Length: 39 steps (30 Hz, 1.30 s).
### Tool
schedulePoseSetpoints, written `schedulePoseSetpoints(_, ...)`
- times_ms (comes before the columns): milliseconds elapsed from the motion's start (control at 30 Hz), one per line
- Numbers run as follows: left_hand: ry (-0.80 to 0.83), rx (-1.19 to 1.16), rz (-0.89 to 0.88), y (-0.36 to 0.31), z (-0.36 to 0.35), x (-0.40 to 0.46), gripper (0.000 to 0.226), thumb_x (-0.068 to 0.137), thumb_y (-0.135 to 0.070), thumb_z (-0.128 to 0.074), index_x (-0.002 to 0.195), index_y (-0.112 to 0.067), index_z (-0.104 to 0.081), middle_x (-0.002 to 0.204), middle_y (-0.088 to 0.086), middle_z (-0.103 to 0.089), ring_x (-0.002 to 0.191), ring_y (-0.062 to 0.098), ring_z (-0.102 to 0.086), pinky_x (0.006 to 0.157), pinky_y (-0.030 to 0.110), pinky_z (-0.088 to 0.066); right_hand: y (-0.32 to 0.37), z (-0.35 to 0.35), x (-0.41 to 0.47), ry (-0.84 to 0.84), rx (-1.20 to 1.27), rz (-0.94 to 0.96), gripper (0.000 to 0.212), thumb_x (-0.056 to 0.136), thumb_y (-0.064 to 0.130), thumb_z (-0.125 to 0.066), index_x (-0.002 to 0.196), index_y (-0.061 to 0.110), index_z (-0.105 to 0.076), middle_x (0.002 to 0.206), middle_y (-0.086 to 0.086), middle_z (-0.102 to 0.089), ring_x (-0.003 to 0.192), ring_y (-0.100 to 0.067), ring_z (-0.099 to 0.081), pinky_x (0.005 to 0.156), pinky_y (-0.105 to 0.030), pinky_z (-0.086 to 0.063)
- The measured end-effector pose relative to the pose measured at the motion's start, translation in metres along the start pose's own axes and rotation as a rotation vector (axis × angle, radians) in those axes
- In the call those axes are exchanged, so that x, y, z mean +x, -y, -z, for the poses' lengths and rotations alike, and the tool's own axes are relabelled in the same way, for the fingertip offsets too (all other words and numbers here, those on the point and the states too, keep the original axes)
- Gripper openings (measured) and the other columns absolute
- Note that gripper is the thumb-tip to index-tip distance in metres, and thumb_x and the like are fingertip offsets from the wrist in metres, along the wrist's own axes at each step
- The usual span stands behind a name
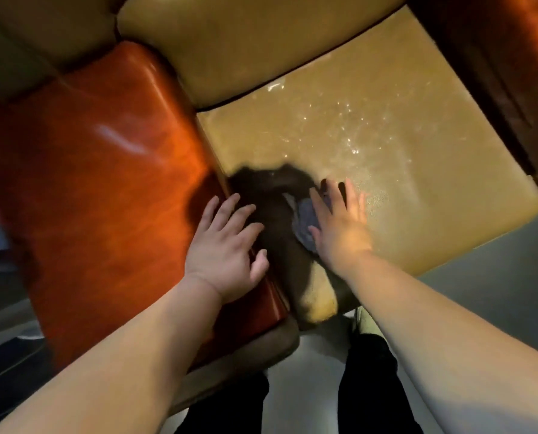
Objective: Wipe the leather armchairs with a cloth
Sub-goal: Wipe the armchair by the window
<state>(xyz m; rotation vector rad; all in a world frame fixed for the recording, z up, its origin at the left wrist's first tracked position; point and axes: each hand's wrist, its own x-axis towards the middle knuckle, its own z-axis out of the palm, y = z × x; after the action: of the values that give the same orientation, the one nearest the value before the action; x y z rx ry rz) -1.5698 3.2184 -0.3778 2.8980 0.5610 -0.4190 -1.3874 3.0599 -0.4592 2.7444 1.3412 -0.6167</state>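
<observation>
Armchair (371, 145) fills most of the frame: tan leather seat at centre and right, tan backrest across the top, glossy orange-brown armrest (98, 170) at left. Seat surface shows scattered bright specks and a sheen toward upper centre, probably moisture or glare; cannot tell which. Leather looks smooth and likely slick under a damp cloth.

Left hand (227, 255), lower centre, lies with fingers spread and fairly straight on the inner edge of the armrest, holding nothing; judged to be bracing.

Right hand (339, 227), just right of centre, is flat with straight fingers pressing down on the cloth (306, 219) against the seat's left part, beside the armrest seam.

Cloth: small, grey-blue, crumpled, mostly hidden under the palm; a fold shows at the thumb side. Soft, light, limp; it will bunch and slide unless pressed. Best held by flat palm pressure over its middle, or gathered at an edge to refold. Dark shadow lies beside it.
</observation>
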Motion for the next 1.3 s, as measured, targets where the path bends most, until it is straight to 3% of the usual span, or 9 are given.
schedulePoseSetpoints(100,-0.003,0.016,-0.005,0.001,0.001,0.001,0.054,0.090,-0.057,-0.049,0.125,-0.026,-0.075,0.150,0.003,-0.059,0.156,0.032,-0.030,0.131,0.054,-0.008,-0.003,-0.027,0.004,0.049,-0.045,0.285,0.072,0.100,0.032,-0.057,0.164,0.022,-0.026,0.172,-0.007,-0.011,0.159,-0.036,0.002,0.127,-0.047,0.004)
schedulePoseSetpoints(300,-0.047,-0.001,-0.010,0.000,0.003,0.000,0.049,0.090,-0.053,-0.052,0.117,-0.022,-0.078,0.143,0.003,-0.064,0.153,0.034,-0.036,0.132,0.053,-0.008,0.022,-0.039,0.022,-0.046,-0.252,0.255,0.069,0.102,0.050,-0.033,0.164,0.022,-0.023,0.171,-0.012,-0.013,0.156,-0.047,0.000,0.127,-0.058,-0.001)
schedulePoseSetpoints(433,-0.053,-0.010,-0.010,0.000,0.005,0.002,0.049,0.089,-0.053,-0.052,0.114,-0.020,-0.079,0.140,0.005,-0.065,0.152,0.035,-0.037,0.131,0.054,-0.010,0.007,-0.058,-0.043,-0.019,-0.156,0.646,0.067,0.095,0.034,-0.060,0.159,0.021,-0.042,0.169,-0.011,-0.028,0.153,-0.050,-0.021,0.125,-0.062,-0.017)
schedulePoseSetpoints(533,-0.059,-0.010,-0.008,0.000,0.004,0.001,0.049,0.089,-0.053,-0.052,0.112,-0.019,-0.079,0.138,0.005,-0.067,0.151,0.035,-0.038,0.131,0.053,-0.010,-0.012,-0.052,-0.064,-0.011,-0.110,0.702,0.065,0.096,0.037,-0.064,0.156,0.018,-0.047,0.167,-0.013,-0.031,0.154,-0.048,-0.023,0.121,-0.063,-0.028)
schedulePoseSetpoints(667,-0.069,-0.012,-0.002,0.001,0.003,0.002,0.047,0.089,-0.052,-0.053,0.110,-0.018,-0.079,0.136,0.005,-0.067,0.150,0.034,-0.040,0.131,0.053,-0.011,0.000,-0.028,0.013,-0.047,-0.202,0.432,0.072,0.095,0.055,-0.055,0.159,0.025,-0.040,0.172,-0.013,-0.014,0.155,-0.052,-0.002,0.126,-0.062,-0.002)
schedulePoseSetpoints(767,-0.071,-0.011,0.000,0.000,0.003,0.002,0.046,0.088,-0.051,-0.054,0.109,-0.018,-0.079,0.135,0.005,-0.068,0.149,0.033,-0.041,0.131,0.053,-0.013,0.017,-0.021,0.036,-0.025,-0.268,0.216,0.077,0.097,0.066,-0.038,0.163,0.028,-0.028,0.172,-0.012,-0.002,0.152,-0.057,0.009,0.124,-0.067,-0.004)
schedulePoseSetpoints(1067,-0.099,-0.028,0.012,-0.001,0.002,0.000,0.045,0.089,-0.050,-0.053,0.108,-0.019,-0.079,0.134,0.003,-0.069,0.149,0.032,-0.042,0.131,0.051,-0.013,-0.022,-0.046,-0.025,0.005,-0.114,0.645,0.071,0.095,0.050,-0.061,0.155,0.016,-0.047,0.165,-0.021,-0.032,0.153,-0.052,-0.018,0.124,-0.063,-0.019)
schedulePoseSetpoints(1200,-0.113,-0.031,0.022,-0.003,0.000,-0.002,0.044,0.090,-0.049,-0.051,0.107,-0.020,-0.080,0.135,0.002,-0.069,0.150,0.030,-0.041,0.131,0.050,-0.012,-0.006,-0.033,0.016,-0.082,-0.110,0.230,0.062,0.102,0.051,-0.045,0.157,0.023,-0.041,0.170,-0.015,-0.015,0.157,-0.045,-0.004,0.128,-0.055,-0.011)
schedulePoseSetpoints(1300,-0.087,-0.017,0.021,-0.003,0.001,-0.001,0.047,0.093,-0.050,-0.046,0.112,-0.023,-0.079,0.140,0.001,-0.066,0.152,0.029,-0.037,0.132,0.050,-0.009,0.016,-0.060,-0.044,-0.012,-0.160,0.211,0.057,0.102,0.048,-0.042,0.153,0.023,-0.049,0.170,-0.018,-0.010,0.156,-0.046,0.000,0.127,-0.059,-0.012)
